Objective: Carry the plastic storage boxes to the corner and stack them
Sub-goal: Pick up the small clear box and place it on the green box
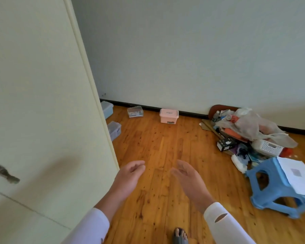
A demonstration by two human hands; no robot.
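A pink lidded storage box (169, 115) stands on the wooden floor against the far wall. Left of it lies a small clear box (135, 111) with things inside. A pale blue box (107, 109) and a clear box with a bluish lid (114, 129) show partly behind the door edge at the left. My left hand (128, 175) and my right hand (188, 178) are held out over the floor in front of me, palms facing each other, fingers apart, holding nothing. Both are well short of the boxes.
A pale door (42, 103) fills the left side. At the right, a pile of bags, a white basket (268, 147) and a black carton (225, 144) lies by the wall. A blue plastic stool (275, 187) with papers on top stands nearer. My sandalled foot (180, 235) is at the bottom.
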